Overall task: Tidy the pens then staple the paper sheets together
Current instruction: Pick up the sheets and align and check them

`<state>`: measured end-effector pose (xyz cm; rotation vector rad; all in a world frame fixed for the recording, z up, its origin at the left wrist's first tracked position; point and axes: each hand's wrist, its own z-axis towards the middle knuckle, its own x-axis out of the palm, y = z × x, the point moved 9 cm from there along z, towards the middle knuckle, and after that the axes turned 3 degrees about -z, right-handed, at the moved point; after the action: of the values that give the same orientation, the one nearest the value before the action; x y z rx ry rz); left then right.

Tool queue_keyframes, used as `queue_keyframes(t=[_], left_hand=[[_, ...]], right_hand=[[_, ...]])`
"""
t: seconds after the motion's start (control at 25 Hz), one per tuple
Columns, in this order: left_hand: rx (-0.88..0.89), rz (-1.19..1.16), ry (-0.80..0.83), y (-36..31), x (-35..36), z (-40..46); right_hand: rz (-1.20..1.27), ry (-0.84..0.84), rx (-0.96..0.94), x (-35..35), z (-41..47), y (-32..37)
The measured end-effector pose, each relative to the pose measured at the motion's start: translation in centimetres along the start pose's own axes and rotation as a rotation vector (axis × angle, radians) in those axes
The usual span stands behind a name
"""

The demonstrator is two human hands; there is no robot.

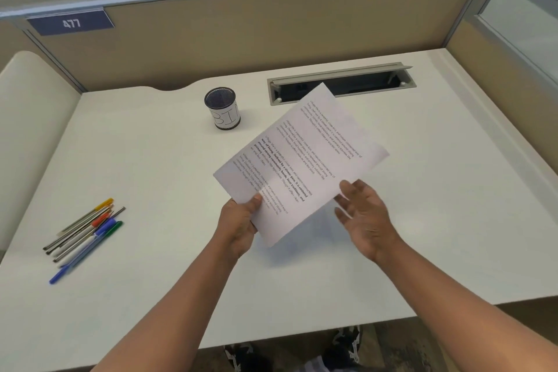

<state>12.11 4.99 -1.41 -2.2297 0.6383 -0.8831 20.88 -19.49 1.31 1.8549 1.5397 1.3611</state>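
White printed paper sheets (305,160) are held tilted above the middle of the white desk (151,160). My left hand (240,225) pinches their near left edge, thumb on top. My right hand (367,216) is spread open at the near right edge, fingertips just under or beside the paper; I cannot tell if they touch. Several pens (86,234) with yellow, red, blue and green caps lie bunched on the desk at the left. A black mesh pen cup (222,108) with a white label stands upright behind the paper. No stapler is in view.
A grey cable tray (341,81) with its lid raised is set into the desk at the back right. Tan partition walls (271,30) close off the back and right. The desk's front edge (302,334) runs close to me, with shoes below it.
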Motion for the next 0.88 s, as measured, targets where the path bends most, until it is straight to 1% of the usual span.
queue_keyframes(t=[0.04, 0.12, 0.32, 0.4, 0.52, 0.64, 0.8, 0.88], left_hand=[[-0.014, -0.025, -0.009, 0.6, 0.4, -0.2], [-0.032, -0.056, -0.015, 1.7, 1.2, -0.6], [-0.037, -0.12, -0.009, 3.2, 2.5, -1.5], [-0.035, -0.142, -0.015, 3.3, 2.4, -1.5], [-0.034, -0.155, -0.033, 3.6, 2.2, -1.3], [-0.053, -0.112, -0.042, 4.1, 2.2, -1.0], [-0.11, 0.031, -0.037, 4.3, 2.3, 0.1], [-0.073, 0.116, -0.054, 3.2, 2.2, 1.0]], right_hand=[[0.025, 0.053, 0.007, 1.2, -0.2, -0.3], [0.084, 0.081, 0.002, 3.1, -0.4, -0.6], [0.205, -0.042, -0.033, 4.3, -0.1, -0.6], [0.201, -0.058, -0.03, 4.2, 0.1, -0.8], [0.129, -0.102, -0.036, 3.9, 0.0, -1.1], [0.092, -0.164, -0.04, 3.0, 0.3, -1.2], [0.071, -0.219, -0.023, 1.4, 1.1, -1.0], [0.061, -0.243, -0.01, 0.4, 1.5, -0.7]])
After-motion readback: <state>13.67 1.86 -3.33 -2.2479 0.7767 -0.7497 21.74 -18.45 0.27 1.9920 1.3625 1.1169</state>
